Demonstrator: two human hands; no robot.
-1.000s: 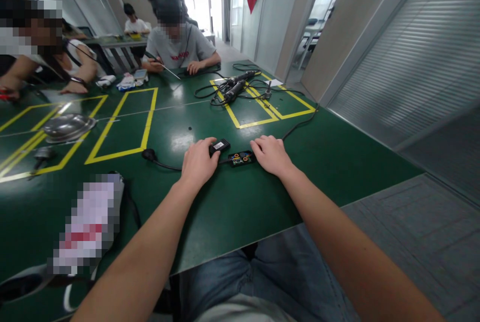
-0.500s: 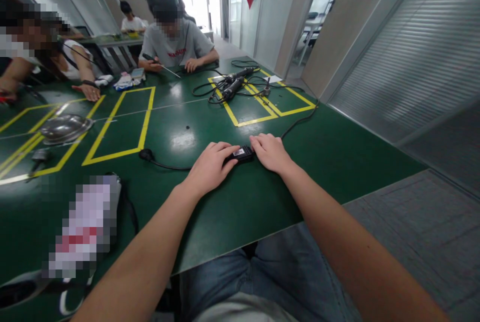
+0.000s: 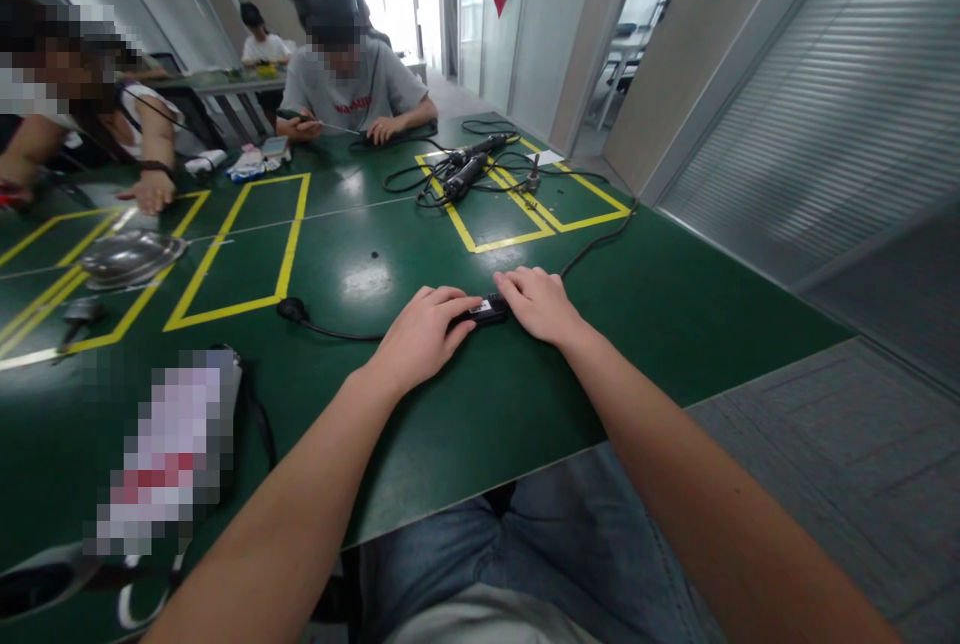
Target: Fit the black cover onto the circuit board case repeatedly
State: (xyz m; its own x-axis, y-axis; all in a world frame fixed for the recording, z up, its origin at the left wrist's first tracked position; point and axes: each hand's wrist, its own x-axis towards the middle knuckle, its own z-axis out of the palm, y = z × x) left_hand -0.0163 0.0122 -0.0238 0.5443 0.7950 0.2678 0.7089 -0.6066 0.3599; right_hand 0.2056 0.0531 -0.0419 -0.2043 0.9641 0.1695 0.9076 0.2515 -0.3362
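Observation:
A black power adapter with a white label lies on the green table in front of me. My left hand is closed around its left part, thumb on the near side and fingers over the top. At the adapter's right end my right hand is closed on the black cable, which comes out behind it; the fingertips and the joint there are hidden. From under my left hand a mains cord runs left to a black plug lying on the table.
Two black electric screwdrivers with tangled cables lie inside yellow tape frames at the back. To the left are a metal bowl-like part and a blurred-out packet. A person sits opposite, and another person's hand rests at far left.
My right hand has shifted slightly left against the adapter's end; my left hand hardly moved. At far left, the other person's hand has moved left, and the person opposite has tilted their tool.

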